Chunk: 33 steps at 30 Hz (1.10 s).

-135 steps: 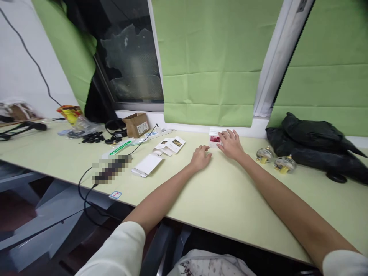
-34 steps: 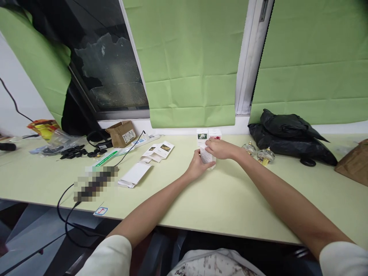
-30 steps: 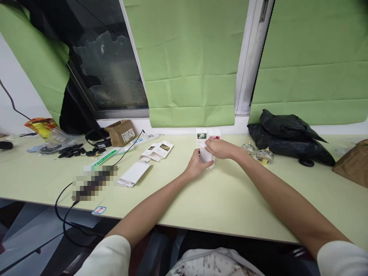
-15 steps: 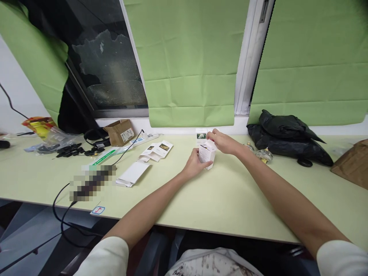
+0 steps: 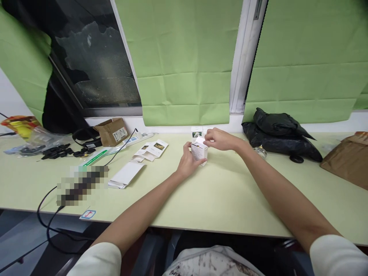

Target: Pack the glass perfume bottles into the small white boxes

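My left hand (image 5: 188, 163) wraps round a small white cardboard box (image 5: 198, 152) standing upright on the table, thumb along its near side. The box's top is open, with a flap raised. At the top right edge, my right hand (image 5: 221, 138) has its fingers pinched together by the flap; the fingertips are partly hidden. Inside the opening, a small yellowish spot shows, too small to name. Just behind stands another white box (image 5: 197, 134) with a picture of a white flower. To the right lies a clear glass ornament (image 5: 261, 152) with a gold-coloured top, partly behind my right forearm.
Flat white cartons (image 5: 126, 174) and printed cartons (image 5: 152, 149) lie at the left. Behind them are a brown cardboard box (image 5: 112, 131), a power strip (image 5: 139, 138) and black cables. Black plastic bags (image 5: 280, 132) and a brown paper package (image 5: 347, 159) lie at the right.
My view has turned slightly right. My right hand has shifted from over the box's top to its right edge, and the raised flap shows more. My left hand keeps its hold.
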### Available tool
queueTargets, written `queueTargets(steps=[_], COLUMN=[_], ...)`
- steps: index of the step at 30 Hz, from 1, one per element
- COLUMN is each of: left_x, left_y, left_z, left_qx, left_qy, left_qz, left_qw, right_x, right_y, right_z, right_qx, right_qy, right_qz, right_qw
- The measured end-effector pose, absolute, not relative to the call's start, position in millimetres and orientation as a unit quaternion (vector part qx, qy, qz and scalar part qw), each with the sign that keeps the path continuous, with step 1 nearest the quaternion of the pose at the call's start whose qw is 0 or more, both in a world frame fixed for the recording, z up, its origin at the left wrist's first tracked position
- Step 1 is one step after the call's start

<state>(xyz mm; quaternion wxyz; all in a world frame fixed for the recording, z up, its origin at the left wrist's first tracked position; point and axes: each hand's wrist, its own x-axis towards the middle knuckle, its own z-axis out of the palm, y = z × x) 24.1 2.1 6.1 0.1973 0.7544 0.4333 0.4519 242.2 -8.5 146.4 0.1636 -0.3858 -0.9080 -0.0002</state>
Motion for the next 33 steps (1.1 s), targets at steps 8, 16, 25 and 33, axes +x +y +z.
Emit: queueTargets(steps=[8,16,25,33], left_x=[21.3,22.8,26.5,15.8], left_y=[3.2,1.5,-0.8,-9.8], left_z=[8.8,9.3,12.1,35.2], left_qx=[0.795,0.770,0.758,0.827], left_qy=[0.393,0.421,0.411,0.393], left_qz=[0.442,0.446,0.442,0.388], left_qw=[0.133,0.178,0.250,0.103], right_x=[242.4,242.3,224.6,234.0], right_y=[-0.1,2.5,-7.0,-5.5], right_z=[137.8,133.1,128.9,130.2], right_qx=[-0.410,-0.407,-0.496,-0.486], right_qy=[-0.899,-0.901,-0.849,-0.847], right_qz=[0.032,0.041,0.013,0.129], right_qw=[0.152,0.147,0.183,0.171])
